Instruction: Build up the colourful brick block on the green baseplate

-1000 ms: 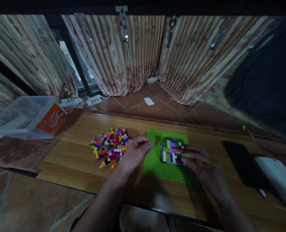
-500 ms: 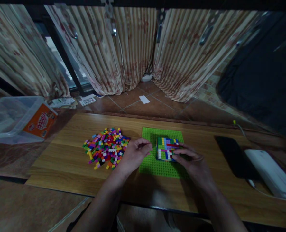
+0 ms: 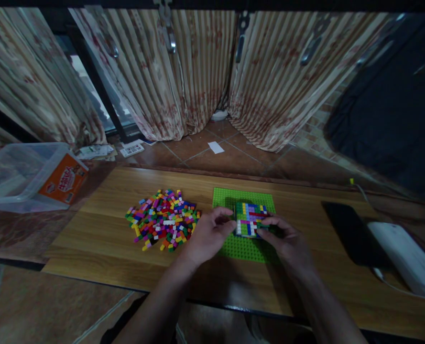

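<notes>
A low block of multicoloured toy bricks [image 3: 248,215] sits on a green studded baseplate [image 3: 241,251]. My left hand [image 3: 212,234] is at the block's left edge, thumb and forefinger curled against it; whether a small piece is between them is hidden. On the right side, my right hand [image 3: 286,241] reaches over the block's near right corner, its thumb and forefinger closed around a small dark green brick [image 3: 262,225] at the block's top. To the left of my left hand lies a pile of loose coloured bricks [image 3: 167,222].
The wooden table [image 3: 101,239] carries everything. A clear plastic bin [image 3: 22,191] with an orange label stands at far left. A black phone-like slab [image 3: 354,234] and a white device [image 3: 402,255] with a cable lie at right. Striped curtains [image 3: 198,71] hang behind.
My left hand has moved right, from over the baseplate to the left edge of the brick block. My right hand has stayed at the block's right side. The view has shifted slightly.
</notes>
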### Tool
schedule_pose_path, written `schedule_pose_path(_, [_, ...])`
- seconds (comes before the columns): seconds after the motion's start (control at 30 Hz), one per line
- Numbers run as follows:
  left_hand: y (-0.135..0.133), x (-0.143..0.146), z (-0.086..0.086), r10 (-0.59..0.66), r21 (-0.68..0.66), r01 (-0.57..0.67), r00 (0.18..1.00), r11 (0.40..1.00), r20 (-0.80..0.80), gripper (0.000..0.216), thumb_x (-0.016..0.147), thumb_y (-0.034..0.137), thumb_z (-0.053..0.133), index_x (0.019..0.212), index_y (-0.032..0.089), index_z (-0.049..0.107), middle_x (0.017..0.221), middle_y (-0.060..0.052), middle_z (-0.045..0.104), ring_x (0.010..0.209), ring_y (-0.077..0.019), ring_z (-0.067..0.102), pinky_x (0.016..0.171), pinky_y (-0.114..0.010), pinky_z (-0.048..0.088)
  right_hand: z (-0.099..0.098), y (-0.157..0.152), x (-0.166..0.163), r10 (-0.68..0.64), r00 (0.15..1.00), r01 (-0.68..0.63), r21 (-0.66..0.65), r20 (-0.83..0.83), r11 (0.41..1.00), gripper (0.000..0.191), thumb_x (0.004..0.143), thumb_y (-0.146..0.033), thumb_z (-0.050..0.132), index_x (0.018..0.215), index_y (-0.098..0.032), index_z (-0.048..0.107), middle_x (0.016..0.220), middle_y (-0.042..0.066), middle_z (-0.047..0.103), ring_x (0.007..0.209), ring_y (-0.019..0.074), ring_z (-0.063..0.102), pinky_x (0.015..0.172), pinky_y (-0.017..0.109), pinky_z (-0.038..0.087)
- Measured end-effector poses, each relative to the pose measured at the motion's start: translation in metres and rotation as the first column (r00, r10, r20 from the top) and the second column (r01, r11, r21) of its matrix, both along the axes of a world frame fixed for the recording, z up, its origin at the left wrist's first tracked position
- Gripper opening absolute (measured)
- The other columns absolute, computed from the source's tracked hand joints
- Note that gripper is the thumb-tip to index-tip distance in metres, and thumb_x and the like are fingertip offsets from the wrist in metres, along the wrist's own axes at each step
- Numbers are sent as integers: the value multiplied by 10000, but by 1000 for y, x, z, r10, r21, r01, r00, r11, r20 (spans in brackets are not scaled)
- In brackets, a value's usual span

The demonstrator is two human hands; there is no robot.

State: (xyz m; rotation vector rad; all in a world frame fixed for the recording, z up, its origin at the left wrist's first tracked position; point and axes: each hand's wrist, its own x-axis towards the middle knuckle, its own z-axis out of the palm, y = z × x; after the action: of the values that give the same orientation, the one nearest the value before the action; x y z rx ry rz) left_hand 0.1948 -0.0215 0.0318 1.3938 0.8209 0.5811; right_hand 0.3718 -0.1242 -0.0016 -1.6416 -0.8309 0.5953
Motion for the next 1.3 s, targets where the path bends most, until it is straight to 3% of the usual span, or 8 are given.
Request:
schedule_pose_path(0.1, [-7, 7, -4, -22, 16, 23, 999, 1000, -49, 281, 776, 274, 621, 1034, 164, 613, 749, 8, 613, 646, -111, 547, 600, -231, 425, -1, 0, 0, -11, 1000, 11, 0, 1, 1000, 209, 621, -378, 784, 761, -250, 695, 1093, 48, 670, 1138, 298, 564, 1054, 522, 330])
schedule_pose_path(0.27, [-14, 14, -12, 45, 65, -39, 996, 997, -82, 251, 776, 245, 599, 1015, 166, 603, 790, -12, 630, 704, -130, 585, 649, -248, 459, -3, 1, -2, -31, 1000, 31, 12, 0, 999, 189, 627, -351, 777, 767, -261, 687, 1063, 36, 662, 1110, 285, 572, 1040, 513, 346])
schedule_pose_path(0.5, [-16, 16, -14, 46, -17, -46, 998, 999, -40, 230, 777, 256, 600, 989, 176, 565, 708, 23, 585, 628, -115, 572, 587, -230, 448, -2, 0, -2, -9, 1000, 9, 24, 2, 1000, 197, 631, -352, 788, 788, -256, 720, 1102, 41, 658, 1121, 274, 567, 1044, 485, 348])
schedule_pose_path(0.6, [-15, 15, -15, 42, -26, -43, 998, 999, -51, 252, 778, 267, 599, 1011, 176, 568, 714, 22, 590, 623, -115, 581, 589, -234, 449, 3, -3, 5, 1, 990, 7, 62, -142, 998, 273, 635, -364, 794, 887, -279, 732, 1112, 28, 677, 1103, 253, 586, 1003, 450, 404])
schedule_pose_path(0.73, [-14, 15, -16, 28, -21, -29, 998, 999, -60, 274, 786, 293, 594, 1034, 176, 575, 701, 20, 597, 624, -121, 584, 583, -238, 442, 9, -2, 11, -133, 944, 154, 46, -302, 987, 295, 677, -410, 765, 939, -282, 721, 954, 5, 717, 916, 203, 649, 842, 376, 506])
schedule_pose_path(0.97, [-14, 14, -18, 22, -6, -23, 997, 1000, -77, 282, 792, 305, 594, 1044, 181, 572, 699, 22, 603, 609, -115, 573, 561, -227, 426, 7, 9, 4, -150, 968, 149, -21, -201, 989, 370, 608, -444, 803, 889, -220, 714, 867, 26, 736, 785, 199, 667, 756, 372, 543])
schedule_pose_path(1.3, [-14, 16, -17, 45, -12, -46, 997, 999, -68, 256, 774, 273, 603, 1009, 176, 577, 699, 23, 597, 623, -116, 590, 585, -232, 453, 0, 8, 5, -94, 993, 95, 15, -68, 995, 348, 694, -453, 738, 937, -210, 683, 944, 56, 729, 871, 227, 671, 826, 413, 539])
